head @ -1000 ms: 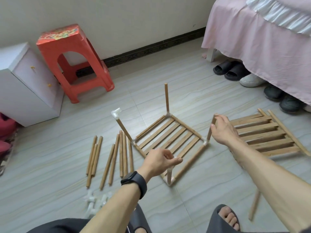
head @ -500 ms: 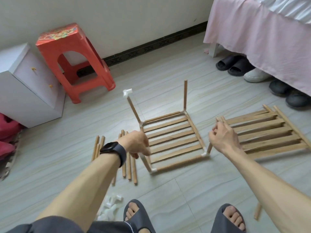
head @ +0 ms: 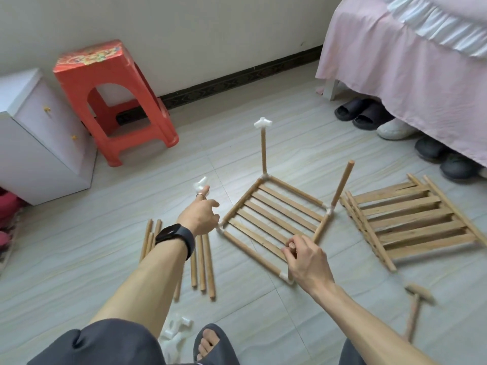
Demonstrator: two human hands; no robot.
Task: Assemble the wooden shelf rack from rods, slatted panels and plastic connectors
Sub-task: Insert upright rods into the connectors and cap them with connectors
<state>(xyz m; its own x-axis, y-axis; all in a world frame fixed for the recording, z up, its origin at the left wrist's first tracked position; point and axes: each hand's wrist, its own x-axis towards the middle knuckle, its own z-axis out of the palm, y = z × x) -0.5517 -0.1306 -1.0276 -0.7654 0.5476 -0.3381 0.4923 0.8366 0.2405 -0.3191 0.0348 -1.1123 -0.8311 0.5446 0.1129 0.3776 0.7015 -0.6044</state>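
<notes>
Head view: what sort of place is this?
Probably a home bedroom: a bed with a pink skirt, slippers and shoes tucked under it, and a small white cabinet on the tiled floor.

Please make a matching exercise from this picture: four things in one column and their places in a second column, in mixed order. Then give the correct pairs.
1 red stool
2 spare slatted panels
3 loose rods
4 dark slippers

A under the bed edge
B on the floor, left of the frame
C beside the wall
D on the floor, right of the frame

Pairs: 1-C, 2-D, 3-B, 4-A
</notes>
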